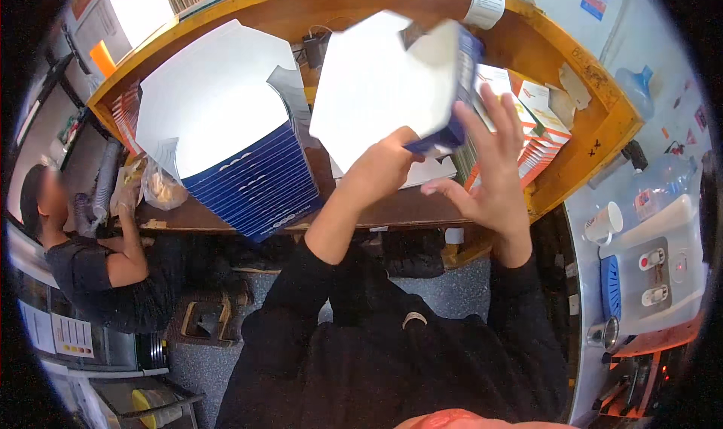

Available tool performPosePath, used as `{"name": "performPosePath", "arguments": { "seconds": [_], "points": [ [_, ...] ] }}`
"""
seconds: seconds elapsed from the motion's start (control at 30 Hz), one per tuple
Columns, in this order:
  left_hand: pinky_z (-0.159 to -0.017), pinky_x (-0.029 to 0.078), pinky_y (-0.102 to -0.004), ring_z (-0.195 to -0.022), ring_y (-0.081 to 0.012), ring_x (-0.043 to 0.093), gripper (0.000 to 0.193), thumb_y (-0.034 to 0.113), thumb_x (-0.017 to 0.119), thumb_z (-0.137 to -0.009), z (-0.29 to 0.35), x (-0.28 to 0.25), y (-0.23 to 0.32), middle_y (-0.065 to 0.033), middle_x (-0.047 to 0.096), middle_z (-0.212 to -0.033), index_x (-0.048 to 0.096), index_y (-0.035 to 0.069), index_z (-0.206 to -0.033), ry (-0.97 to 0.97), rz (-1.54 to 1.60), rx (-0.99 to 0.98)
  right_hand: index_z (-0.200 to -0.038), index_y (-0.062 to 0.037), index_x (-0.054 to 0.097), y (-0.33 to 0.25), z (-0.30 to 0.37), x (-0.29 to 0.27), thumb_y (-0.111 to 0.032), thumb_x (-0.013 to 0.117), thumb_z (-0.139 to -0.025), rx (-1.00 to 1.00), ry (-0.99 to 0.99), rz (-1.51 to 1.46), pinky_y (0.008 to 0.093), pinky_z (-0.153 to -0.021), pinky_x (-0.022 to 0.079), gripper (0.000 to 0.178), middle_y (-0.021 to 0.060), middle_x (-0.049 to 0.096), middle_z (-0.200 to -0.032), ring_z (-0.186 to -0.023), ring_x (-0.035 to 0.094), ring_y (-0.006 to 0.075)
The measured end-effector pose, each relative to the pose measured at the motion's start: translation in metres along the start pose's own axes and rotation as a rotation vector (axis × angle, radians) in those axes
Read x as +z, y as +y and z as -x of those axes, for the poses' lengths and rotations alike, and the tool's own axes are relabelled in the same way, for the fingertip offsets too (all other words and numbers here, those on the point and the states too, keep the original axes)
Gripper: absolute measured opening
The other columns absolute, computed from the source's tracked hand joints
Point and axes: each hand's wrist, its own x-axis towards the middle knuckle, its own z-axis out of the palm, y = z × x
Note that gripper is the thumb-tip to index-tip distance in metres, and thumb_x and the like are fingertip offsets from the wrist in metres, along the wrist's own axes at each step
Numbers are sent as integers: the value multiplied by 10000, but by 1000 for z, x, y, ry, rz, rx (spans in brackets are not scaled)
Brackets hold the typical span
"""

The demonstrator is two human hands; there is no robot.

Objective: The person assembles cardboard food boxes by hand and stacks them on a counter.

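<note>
Left hand (380,167): closed, thumb and fingers pinching the lower edge of one carton (369,101), just right of the nested stack (252,184). Right hand (493,161): fingers spread wide beside the carton's raised blue side; whether they touch, I cannot tell. Carton: smooth white inside, partly blurred. Stack: blue-walled, ridged, angular. Left of stack: crinkled clear plastic bag (163,188).

Open white carton (369,90), blue outside; aloft, tilted, partly folded
</note>
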Motion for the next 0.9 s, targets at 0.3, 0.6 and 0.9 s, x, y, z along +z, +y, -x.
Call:
{"name": "performPosePath", "arguments": {
  "seconds": [0.3,0.6,0.9],
  "points": [
    [-640,469,-321,-732,-253,604,209,-65,479,-733,-1,-21,-5,-126,577,-803,562,37,-895,48,-147,17,-707,-120,568,16,9,-13,12,618,-612,-80,-217,29,427,-948,246,170,-20,606,-719,-713,547,147],
    [-751,461,-338,-851,-246,588,269,-35,508,-726,-9,-30,31,-118,597,-803,538,45,-981,61,-344,0,-933,-93,565,13,16,21,-56,630,-701,29,-118,40,370,-845,318,244,33,624,-826,-793,563,212],
    [-897,389,-336,-1044,-271,471,553,60,637,-733,19,-31,48,-126,457,-1113,357,52,-1210,722,53,33,-884,-31,529,0,16,54,27,665,-658,259,317,-545,321,-710,433,270,82,561,-767,-780,518,268]
  ]
}}
